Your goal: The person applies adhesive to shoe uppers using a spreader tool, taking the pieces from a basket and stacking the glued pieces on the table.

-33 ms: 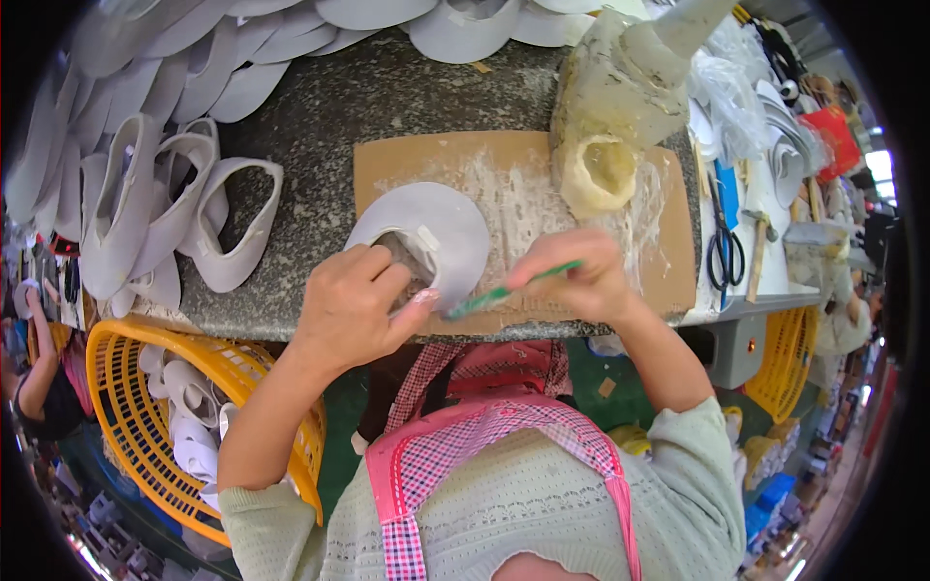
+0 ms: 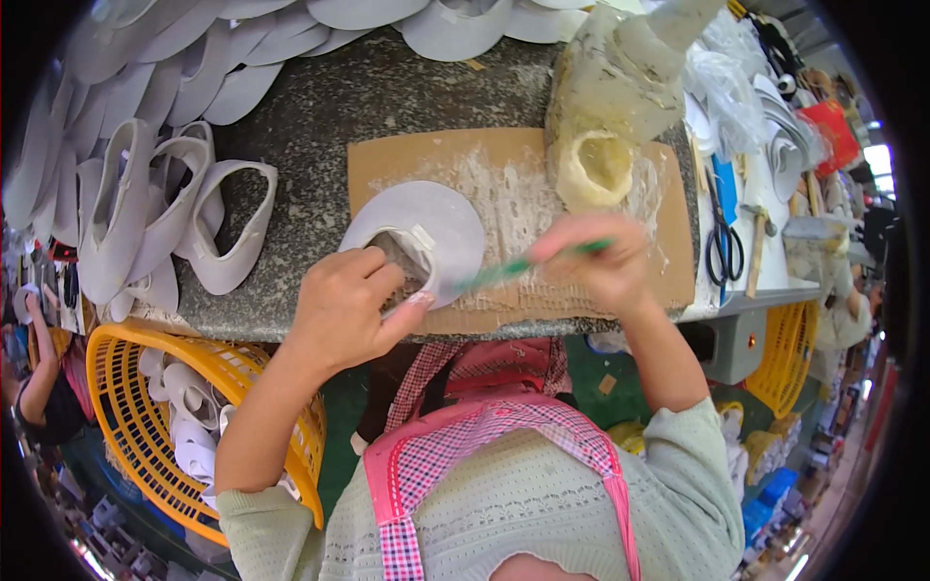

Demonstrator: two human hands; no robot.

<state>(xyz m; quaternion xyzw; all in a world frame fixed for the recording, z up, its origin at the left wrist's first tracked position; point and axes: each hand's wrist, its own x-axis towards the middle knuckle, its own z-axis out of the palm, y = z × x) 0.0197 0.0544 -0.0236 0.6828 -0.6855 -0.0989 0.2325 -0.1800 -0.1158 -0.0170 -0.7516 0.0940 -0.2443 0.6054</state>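
My left hand (image 2: 354, 300) pinches the rear edge of a white shoe upper (image 2: 426, 213), whose rounded front lies on a cardboard sheet (image 2: 387, 160) streaked with dried white residue. My right hand (image 2: 601, 261) is closed round a green-handled brush (image 2: 518, 269), held low and slanted. The brush's blurred tip meets the right edge of the upper, near my left fingertips. Beyond my right hand, a crusted, pale plastic jug (image 2: 567, 126) rests on the cardboard with its round mouth toward me. Yellowish residue coats the mouth.
More white uppers (image 2: 232, 228) stand at the left, below a big overlapping pile (image 2: 242, 92). A yellow basket (image 2: 107, 373) holding white pieces is beside my left arm. Black-handled scissors (image 2: 724, 254) and plastic bags (image 2: 722, 87) are at the right. Another person's arm (image 2: 41, 358) shows far left.
My right hand has moved slightly right and farther from me, carrying the brush, which lies at a different slant. My left hand and the upper have barely shifted.
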